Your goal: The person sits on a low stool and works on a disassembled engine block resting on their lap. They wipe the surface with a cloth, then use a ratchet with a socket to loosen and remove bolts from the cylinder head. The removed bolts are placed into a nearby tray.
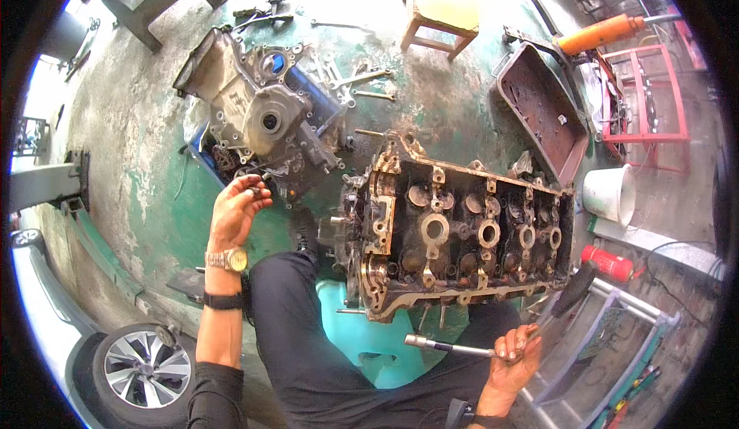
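Observation:
My left hand (pixel 237 212) is raised over the near corner of a blue tray (pixel 206 160). Its fingertips are pinched together; whatever small thing they may hold, I cannot make out. Just beyond lies a grey metal engine cover (pixel 269 121), resting across the tray. In my right hand (pixel 513 357), low at the right, is a socket wrench (pixel 454 348), its socket end pointing left. In front of me an oily engine block (pixel 469 233) shows its open side, with a row of round bearing seats. The wrench is apart from the block, on its near side.
Several spanners (pixel 350 79) lie on the floor beyond the cover. A yellow-topped stool (pixel 441 17) and a rusty oil pan (pixel 543 110) stand farther off. To the right are a white bucket (pixel 608 194), a red cylinder (pixel 607 263) and a metal frame (pixel 616 313). A car wheel (pixel 146 369) is at lower left.

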The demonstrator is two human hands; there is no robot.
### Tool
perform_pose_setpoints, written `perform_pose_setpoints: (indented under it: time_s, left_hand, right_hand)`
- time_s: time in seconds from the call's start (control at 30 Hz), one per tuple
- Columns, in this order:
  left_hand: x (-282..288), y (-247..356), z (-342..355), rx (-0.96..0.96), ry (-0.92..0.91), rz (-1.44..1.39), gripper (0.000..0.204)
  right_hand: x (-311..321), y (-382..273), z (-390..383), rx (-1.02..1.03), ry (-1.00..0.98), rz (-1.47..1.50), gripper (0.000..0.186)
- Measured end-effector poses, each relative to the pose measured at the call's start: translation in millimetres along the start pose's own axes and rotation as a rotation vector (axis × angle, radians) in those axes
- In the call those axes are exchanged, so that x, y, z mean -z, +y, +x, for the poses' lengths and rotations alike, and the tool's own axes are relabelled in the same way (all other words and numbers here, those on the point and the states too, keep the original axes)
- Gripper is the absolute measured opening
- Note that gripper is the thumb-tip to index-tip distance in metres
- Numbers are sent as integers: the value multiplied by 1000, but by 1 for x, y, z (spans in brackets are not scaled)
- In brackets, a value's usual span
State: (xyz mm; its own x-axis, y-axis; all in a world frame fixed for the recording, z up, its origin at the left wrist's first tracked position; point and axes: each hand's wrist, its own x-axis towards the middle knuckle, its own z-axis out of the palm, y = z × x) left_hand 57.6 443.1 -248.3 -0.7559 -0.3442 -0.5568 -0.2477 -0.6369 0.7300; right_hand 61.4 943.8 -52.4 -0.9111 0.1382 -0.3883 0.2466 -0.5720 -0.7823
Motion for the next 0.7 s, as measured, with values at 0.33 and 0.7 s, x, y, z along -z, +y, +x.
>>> perform_pose_setpoints:
  time_s: [0.33, 0.7]
  left_hand:
    - [-123, 40, -118, -32, -205, -40, 23]
    - [-185, 5, -221, 129, -204, -190, 20]
  right_hand:
    - [21, -5, -10, 17, 52, 154, 30]
    - [-7, -19, -14, 69, -170, 138, 28]
